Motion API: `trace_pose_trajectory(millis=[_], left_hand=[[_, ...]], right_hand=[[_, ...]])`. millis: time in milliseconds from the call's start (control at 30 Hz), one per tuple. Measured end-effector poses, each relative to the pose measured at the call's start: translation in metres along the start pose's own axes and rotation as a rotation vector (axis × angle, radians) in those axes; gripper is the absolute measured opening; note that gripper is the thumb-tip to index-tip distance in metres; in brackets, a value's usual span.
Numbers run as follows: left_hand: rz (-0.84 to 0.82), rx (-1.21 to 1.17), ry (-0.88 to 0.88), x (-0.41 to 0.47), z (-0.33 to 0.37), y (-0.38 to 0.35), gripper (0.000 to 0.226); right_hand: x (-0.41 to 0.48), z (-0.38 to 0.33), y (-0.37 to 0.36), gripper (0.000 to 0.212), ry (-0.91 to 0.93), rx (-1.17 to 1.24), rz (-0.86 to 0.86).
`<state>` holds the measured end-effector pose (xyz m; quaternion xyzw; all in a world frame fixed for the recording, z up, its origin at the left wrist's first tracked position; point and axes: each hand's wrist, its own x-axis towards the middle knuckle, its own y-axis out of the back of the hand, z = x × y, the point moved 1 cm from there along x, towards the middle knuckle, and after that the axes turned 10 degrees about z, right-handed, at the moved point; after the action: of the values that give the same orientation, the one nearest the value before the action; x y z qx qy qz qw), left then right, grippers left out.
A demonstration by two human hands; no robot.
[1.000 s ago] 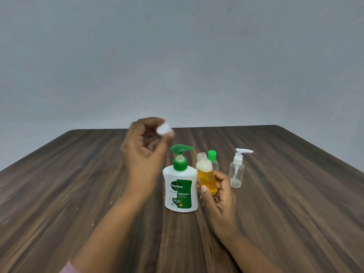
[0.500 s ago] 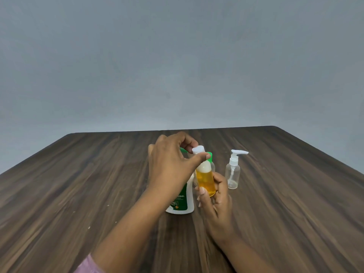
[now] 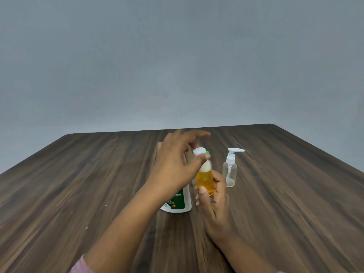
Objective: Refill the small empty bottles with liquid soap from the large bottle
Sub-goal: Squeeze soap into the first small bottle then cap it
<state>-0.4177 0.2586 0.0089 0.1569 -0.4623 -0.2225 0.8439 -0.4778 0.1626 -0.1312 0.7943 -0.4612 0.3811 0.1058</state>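
Head view. Right hand (image 3: pixel 214 196), near centre of the dark wood-grain table (image 3: pixel 78 184), grips the small clear plastic bottle of orange liquid soap (image 3: pixel 205 180) upright, fingers wrapped round its lower body. Left hand (image 3: pixel 177 162) pinches the small round white cap (image 3: pixel 199 151) at the bottle's neck between the thumb and blurred fingertips. Large white pump bottle with a green label (image 3: pixel 178 202) stands just left, partly hidden by the left wrist. Clear empty bottle with a white pump head (image 3: pixel 229 174) stands to the right; a green cap (image 3: pixel 207 152) shows behind.
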Motion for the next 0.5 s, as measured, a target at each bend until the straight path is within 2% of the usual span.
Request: trace_pose_trajectory(millis=[67, 133, 200, 300, 400, 500], left_hand=[[-0.043, -0.037, 0.012, 0.000, 0.001, 0.003, 0.045], [-0.011, 0.013, -0.003, 0.002, 0.003, 0.006, 0.048], [-0.001, 0.044, -0.019, 0.003, 0.004, 0.007, 0.044], [-0.125, -0.066, -0.026, 0.002, 0.000, 0.007, 0.047], [-0.070, -0.071, -0.020, 0.001, -0.003, 0.005, 0.033], [-0.091, -0.168, 0.006, -0.001, -0.006, 0.002, 0.034]], right_hand=[[0.000, -0.001, 0.000, 0.030, 0.003, -0.006, 0.010], [0.000, 0.001, 0.001, 0.032, -0.010, -0.005, 0.013], [0.000, 0.002, 0.001, 0.034, -0.007, -0.021, 0.011], [0.000, 0.002, 0.001, 0.032, 0.006, -0.032, 0.018], [0.000, 0.002, 0.001, 0.035, 0.012, -0.023, 0.011], [0.001, 0.001, 0.000, 0.039, 0.020, -0.029, 0.006]])
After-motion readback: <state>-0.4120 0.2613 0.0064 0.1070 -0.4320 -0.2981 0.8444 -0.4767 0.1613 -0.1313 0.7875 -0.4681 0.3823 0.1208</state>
